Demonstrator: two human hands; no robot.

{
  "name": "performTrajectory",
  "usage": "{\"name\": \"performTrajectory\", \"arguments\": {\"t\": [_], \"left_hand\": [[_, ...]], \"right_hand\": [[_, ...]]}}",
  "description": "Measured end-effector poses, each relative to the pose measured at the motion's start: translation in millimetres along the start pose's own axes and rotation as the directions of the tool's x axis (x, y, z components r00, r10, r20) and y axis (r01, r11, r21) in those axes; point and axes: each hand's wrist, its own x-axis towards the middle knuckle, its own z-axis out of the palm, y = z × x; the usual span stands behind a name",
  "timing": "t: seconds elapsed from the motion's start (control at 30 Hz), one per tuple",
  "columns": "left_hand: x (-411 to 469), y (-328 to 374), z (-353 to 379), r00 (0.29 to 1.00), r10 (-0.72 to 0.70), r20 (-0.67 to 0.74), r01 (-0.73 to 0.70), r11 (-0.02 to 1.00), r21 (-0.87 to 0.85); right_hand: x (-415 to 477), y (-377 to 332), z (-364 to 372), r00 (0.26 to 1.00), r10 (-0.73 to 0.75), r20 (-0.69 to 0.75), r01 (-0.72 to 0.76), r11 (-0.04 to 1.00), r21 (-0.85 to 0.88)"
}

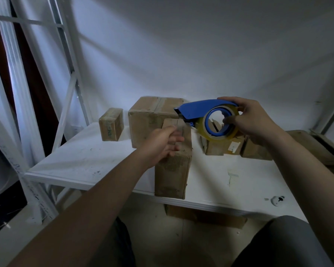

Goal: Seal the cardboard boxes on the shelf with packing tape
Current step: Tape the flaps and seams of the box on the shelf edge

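Observation:
A long narrow cardboard box (172,176) lies at the front edge of the white shelf (81,160). My left hand (162,143) rests on the box's top near its far end, fingers fairly straight and thumb up. My right hand (253,120) grips a blue tape dispenser (199,109) holding a roll of clear yellowish tape (218,132). It hovers just above and right of the box's far end, with its cutter end pointing left toward my left hand. A pale strip seems to run from the cutter to the box top, but it is blurred.
A large box (147,120) with tape on its top stands behind the narrow one, and a small box (111,125) sits to its left. Low, partly open boxes (237,147) lie at the right under the dispenser. A small white object (277,200) lies at the front right. White rack uprights (71,74) rise on the left.

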Motion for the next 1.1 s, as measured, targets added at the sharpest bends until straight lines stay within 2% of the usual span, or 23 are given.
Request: {"name": "performTrajectory", "arguments": {"t": [0.17, 0.3, 0.6, 0.7, 1.1], "left_hand": [[-1.3, 7.5, 21.9, 0.995, -0.067, 0.078, 0.082, 0.975, -0.204], [-0.2, 6.3, 23.8, 0.996, -0.056, 0.065, 0.071, 0.963, -0.261], [1.3, 7.5, 18.7, 0.997, -0.074, 0.033, 0.078, 0.986, -0.145], [1.9, 8.2, 14.9, 0.994, -0.081, 0.075, 0.088, 0.991, -0.103], [4.8, 12.5, 8.8, 0.987, -0.105, 0.123, 0.121, 0.983, -0.136]], "right_hand": [[-0.8, -3.6, -1.4, 1.000, -0.010, -0.005, 0.010, 1.000, 0.006], [-3.0, -4.5, -3.4, 1.000, -0.008, -0.012, 0.008, 1.000, 0.014], [-5.6, -7.7, -4.1, 0.999, -0.009, -0.031, 0.010, 1.000, 0.019], [-5.8, -8.8, -4.5, 0.999, -0.008, -0.033, 0.009, 1.000, 0.026], [-7.7, -2.9, -6.2, 0.999, -0.008, -0.038, 0.010, 0.999, 0.049]]}}
